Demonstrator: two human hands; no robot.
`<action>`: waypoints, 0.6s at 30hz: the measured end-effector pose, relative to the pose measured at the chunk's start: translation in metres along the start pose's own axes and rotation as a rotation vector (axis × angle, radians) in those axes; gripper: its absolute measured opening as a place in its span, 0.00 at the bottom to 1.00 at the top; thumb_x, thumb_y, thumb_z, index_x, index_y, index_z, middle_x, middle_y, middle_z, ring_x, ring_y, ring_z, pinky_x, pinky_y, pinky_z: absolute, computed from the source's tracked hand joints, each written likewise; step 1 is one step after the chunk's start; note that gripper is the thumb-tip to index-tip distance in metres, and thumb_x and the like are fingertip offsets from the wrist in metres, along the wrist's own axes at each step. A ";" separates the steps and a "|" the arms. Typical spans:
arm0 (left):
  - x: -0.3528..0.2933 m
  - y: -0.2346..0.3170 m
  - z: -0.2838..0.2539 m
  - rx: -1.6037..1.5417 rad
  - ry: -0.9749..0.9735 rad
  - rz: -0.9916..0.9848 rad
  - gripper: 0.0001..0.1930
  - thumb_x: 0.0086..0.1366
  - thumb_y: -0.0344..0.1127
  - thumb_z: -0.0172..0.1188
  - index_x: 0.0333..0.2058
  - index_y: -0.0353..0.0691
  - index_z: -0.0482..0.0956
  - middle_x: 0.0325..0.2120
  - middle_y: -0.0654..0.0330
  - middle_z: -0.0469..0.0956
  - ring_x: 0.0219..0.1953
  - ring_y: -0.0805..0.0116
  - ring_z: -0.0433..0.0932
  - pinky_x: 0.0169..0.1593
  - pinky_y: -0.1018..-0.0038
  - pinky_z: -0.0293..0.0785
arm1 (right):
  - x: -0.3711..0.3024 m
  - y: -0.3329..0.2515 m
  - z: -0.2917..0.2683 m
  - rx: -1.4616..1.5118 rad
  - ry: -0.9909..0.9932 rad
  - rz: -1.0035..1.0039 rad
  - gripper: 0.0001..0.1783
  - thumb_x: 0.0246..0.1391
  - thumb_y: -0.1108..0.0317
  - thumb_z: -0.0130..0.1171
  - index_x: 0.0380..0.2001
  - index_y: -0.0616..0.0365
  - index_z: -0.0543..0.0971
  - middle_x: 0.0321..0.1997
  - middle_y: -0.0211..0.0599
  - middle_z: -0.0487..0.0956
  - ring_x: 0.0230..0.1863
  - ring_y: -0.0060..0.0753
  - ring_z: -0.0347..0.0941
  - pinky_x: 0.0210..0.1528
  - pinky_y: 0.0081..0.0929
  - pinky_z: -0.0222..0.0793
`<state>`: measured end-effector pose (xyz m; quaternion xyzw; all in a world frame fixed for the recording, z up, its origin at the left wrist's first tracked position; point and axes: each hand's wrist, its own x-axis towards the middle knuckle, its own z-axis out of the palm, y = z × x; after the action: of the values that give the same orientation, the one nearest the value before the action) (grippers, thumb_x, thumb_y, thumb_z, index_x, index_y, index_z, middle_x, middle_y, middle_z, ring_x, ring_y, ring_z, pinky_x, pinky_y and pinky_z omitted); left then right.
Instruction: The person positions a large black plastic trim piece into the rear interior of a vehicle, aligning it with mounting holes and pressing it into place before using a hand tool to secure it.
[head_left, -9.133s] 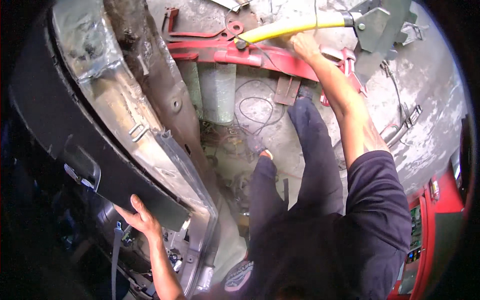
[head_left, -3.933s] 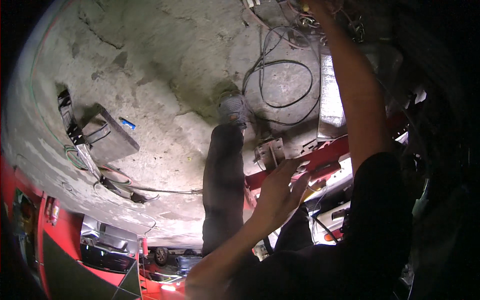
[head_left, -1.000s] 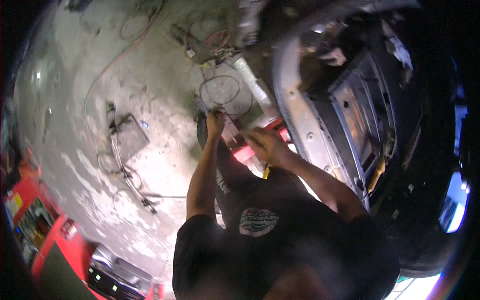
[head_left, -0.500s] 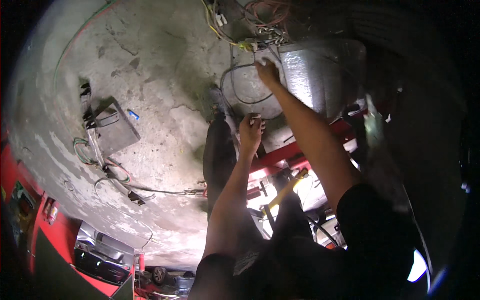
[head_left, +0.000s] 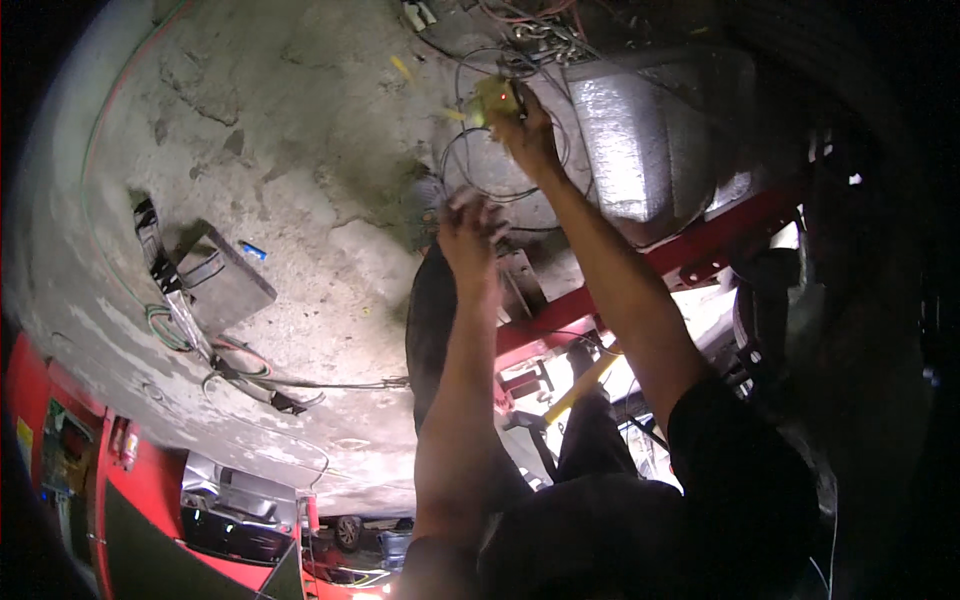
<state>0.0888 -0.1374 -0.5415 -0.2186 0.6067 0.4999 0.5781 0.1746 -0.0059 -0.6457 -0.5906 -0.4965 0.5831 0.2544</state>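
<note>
Yellow box (head_left: 493, 102) sits in the grip of the right hand (head_left: 527, 138), its body reaching out toward eleven o'clock from the palm. Bent fingers close on its right and lower edges, and a small red light glows on the face turned to view. Blur hides exactly how the fingertips meet it.

At seven o'clock from the right hand, well apart from the box, is the left hand (head_left: 468, 235). Its fingers are loosely bent and smeared by blur; I cannot tell whether they hold anything. This hand overlaps the top of a dark trouser leg (head_left: 432, 330) in view, with a grey shoe (head_left: 427, 195) near it at ten o'clock.

Taking the right hand as the centre of the clock, a loop of dark cable lies on the concrete floor (head_left: 310, 150) just beside and below it. A shiny silver panel (head_left: 615, 135) stands near at three, and a chain (head_left: 550, 40) lies just past twelve. At four runs a red beam (head_left: 725, 232). Between five and six, a yellow bar (head_left: 580, 390) slants. Farther out, at eight, are a grey box (head_left: 228, 285) and a small blue object (head_left: 253, 251).
</note>
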 end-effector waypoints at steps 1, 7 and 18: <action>0.001 0.008 0.010 0.006 -0.023 -0.011 0.14 0.70 0.34 0.56 0.52 0.39 0.73 0.46 0.54 0.79 0.44 0.64 0.81 0.46 0.65 0.80 | -0.026 -0.024 -0.012 0.015 -0.031 0.096 0.39 0.54 0.66 0.65 0.67 0.62 0.63 0.43 0.40 0.81 0.35 0.28 0.77 0.37 0.26 0.74; 0.005 0.027 0.010 -0.343 -0.327 -0.003 0.20 0.64 0.35 0.68 0.50 0.36 0.72 0.45 0.58 0.78 0.45 0.62 0.79 0.49 0.64 0.75 | -0.108 -0.091 -0.032 -0.079 -0.379 0.019 0.45 0.56 0.67 0.67 0.71 0.62 0.57 0.60 0.44 0.74 0.53 0.32 0.75 0.53 0.28 0.73; -0.003 0.023 0.019 -0.387 -0.297 0.000 0.16 0.69 0.35 0.61 0.52 0.33 0.75 0.46 0.55 0.80 0.47 0.61 0.81 0.48 0.64 0.80 | -0.169 -0.096 -0.031 -0.496 -0.046 -0.202 0.20 0.60 0.63 0.63 0.48 0.68 0.79 0.37 0.51 0.84 0.39 0.45 0.83 0.43 0.36 0.77</action>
<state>0.0791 -0.1131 -0.5276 -0.2494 0.4080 0.6336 0.6081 0.2052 -0.1102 -0.4812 -0.5689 -0.6861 0.4288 0.1474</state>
